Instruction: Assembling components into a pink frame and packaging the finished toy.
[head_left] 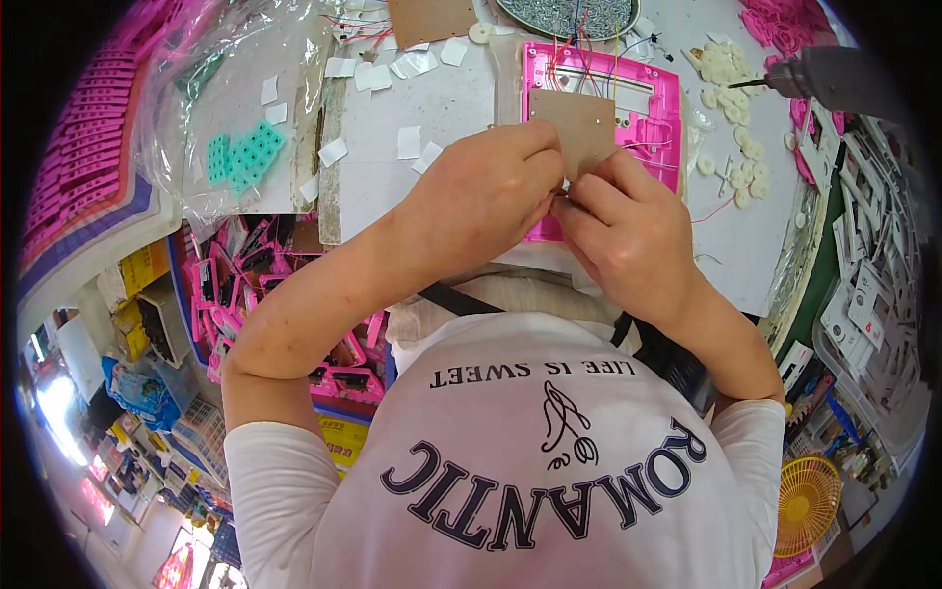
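1. Left hand [486, 191]: fingers curled in tight, thumb and fingertips pinched at the lower edge of a brown circuit board [587, 128].
2. Right hand [628, 231]: fingers likewise curled, tips meeting the left hand's at that same edge; what they grip is hidden.
3. Board lies over a pink plastic housing [643, 93] on the white worktable [446, 103], coloured wires [579, 54] above it.
4. Electric screwdriver [829, 77] hangs at upper right.

Two hands, the left hand [488, 191] and the right hand [623, 231], are meeting at one brown circuit board [586, 128]; one pink plastic frame [643, 103] is lying under that board, one bag of teal parts [242, 152] is sitting far left of it, and one power screwdriver [834, 77] is hanging to its right
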Tool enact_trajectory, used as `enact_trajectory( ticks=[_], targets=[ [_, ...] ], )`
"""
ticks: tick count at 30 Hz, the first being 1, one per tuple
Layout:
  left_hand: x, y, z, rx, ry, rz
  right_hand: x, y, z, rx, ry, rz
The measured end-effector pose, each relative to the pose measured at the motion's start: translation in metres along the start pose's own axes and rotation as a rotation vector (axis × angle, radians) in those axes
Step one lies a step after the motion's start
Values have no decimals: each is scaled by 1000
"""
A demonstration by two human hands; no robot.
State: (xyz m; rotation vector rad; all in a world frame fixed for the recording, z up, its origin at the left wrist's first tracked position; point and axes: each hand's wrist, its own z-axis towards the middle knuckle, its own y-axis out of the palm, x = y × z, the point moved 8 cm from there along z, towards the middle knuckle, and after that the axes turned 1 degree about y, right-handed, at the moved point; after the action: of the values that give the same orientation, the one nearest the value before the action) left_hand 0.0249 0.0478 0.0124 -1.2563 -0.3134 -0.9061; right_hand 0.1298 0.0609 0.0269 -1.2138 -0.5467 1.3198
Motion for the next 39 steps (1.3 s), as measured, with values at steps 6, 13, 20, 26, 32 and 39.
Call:
enact_trajectory(
  ticks=[6, 13, 20, 26, 32, 39],
  targets=[
    [-13, 0, -5, 69, -140, -38, -11, 1, -4, -217, -34, -177],
    [-59, -45, -41, 565, -524, -232, 7, 1, -26, -127, 3, 36],
    [-9, 0, -69, -8, -359, -183, 2, 6, -19, -192, 155, -9],
    [-20, -35, -58, 256, -486, -327, -2, 9, -23, -360, 185, -71],
    [-51, -9, -48, 285, -781, -930, 3, 7, -17, -468, 92, -6],
    [-45, 4, -48, 316, -765, -1194, 23, -4, -20, -430, 91, 293]
  ],
)
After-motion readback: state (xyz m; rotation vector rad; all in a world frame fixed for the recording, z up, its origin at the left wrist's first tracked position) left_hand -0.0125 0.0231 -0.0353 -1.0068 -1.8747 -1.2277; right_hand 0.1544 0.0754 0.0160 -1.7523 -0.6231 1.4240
